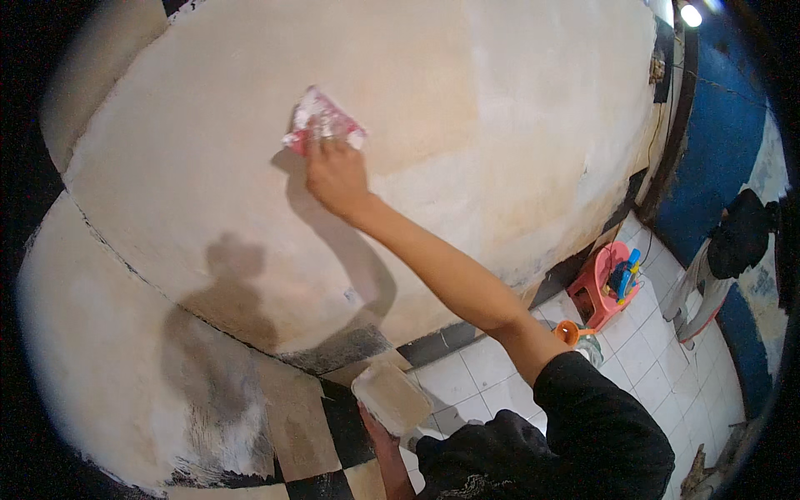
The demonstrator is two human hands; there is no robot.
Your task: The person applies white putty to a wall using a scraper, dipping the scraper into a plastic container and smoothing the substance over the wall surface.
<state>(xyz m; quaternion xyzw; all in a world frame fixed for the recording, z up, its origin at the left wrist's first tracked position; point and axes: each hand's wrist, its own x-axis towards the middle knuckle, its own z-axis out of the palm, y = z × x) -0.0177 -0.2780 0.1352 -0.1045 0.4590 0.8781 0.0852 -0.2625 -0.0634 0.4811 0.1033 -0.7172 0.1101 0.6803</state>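
Observation:
My right hand [337,179], at the end of an outstretched arm, grips a flat pinkish-red putty spreader [323,110] smeared with white paste. The spreader lies against the beige, patchily coated wall [417,92], and my fingers press over its lower part. Low down, near the wall's bottom edge, my left hand [377,427] holds a rounded rectangular tub [392,395]. Its pale beige inside or contents face up; I cannot tell which. Most of the left fingers are hidden under the tub.
A pink plastic stool [596,287] bears a blue-and-yellow item [623,275]. Nearby stands an orange cup-like thing [568,332]. White tiles [467,371] cover the floor. Dark cloth [742,233] hangs by a blue wall [708,133]. A second wall [92,292] meets at the left corner.

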